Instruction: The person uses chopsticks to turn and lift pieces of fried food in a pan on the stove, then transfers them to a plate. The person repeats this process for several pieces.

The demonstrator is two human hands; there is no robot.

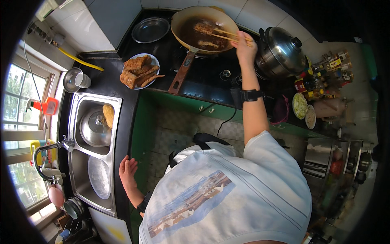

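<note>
My right hand (246,48) holds a pair of wooden chopsticks (230,36) over a wok (186,23) on the stove. Their tips touch a browned, fried piece of food (204,28) in dark oil. A smaller fried strip (208,44) lies nearer the wok's front wall. My left hand (128,170) hangs beside the sink counter's edge, fingers apart, holding nothing. To the left of the wok's wooden handle (182,71) is a white plate (156,62) piled with fried pieces (137,68). An empty-looking metal plate (150,30) lies behind it.
A lidded steel pot (281,52) stands right of the wok. Further right are condiment bottles (315,93), a plate of chopped cabbage (299,106) and a purple bag (280,109). On the left, a double steel sink (117,122) holds a domed lid (94,131) and an oval metal piece (99,177).
</note>
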